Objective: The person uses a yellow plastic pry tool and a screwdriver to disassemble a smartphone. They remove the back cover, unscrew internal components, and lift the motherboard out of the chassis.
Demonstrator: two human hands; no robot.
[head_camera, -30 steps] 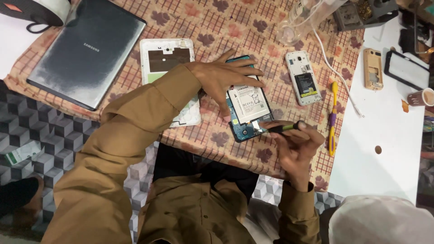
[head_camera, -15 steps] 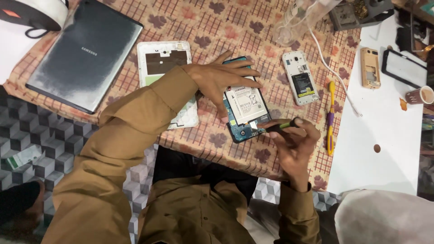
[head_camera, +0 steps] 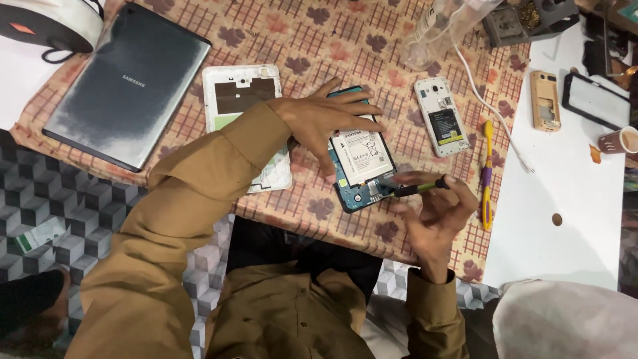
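Observation:
An opened small tablet point(head_camera: 362, 166) with a blue frame and a white battery lies on the patterned cloth point(head_camera: 279, 33). My left hand point(head_camera: 325, 119) rests flat on its upper left part, fingers spread, pinning it down. My right hand point(head_camera: 435, 213) grips a thin dark screwdriver point(head_camera: 419, 188) with a green band; its tip points left onto the tablet's lower right corner. A white back cover point(head_camera: 246, 113) lies just left of the tablet, partly under my left sleeve.
A large grey tablet point(head_camera: 126, 83) lies face down at the far left. An open white phone point(head_camera: 442, 124), a yellow-purple tool point(head_camera: 487, 176), a white cable point(head_camera: 492, 110), a gold phone shell point(head_camera: 545, 100), a black screen frame point(head_camera: 595, 100) and a paper cup point(head_camera: 618, 141) sit to the right.
My right hand has shifted the screwdriver slightly at the tablet's lower right corner. My left hand stays pressed on the tablet.

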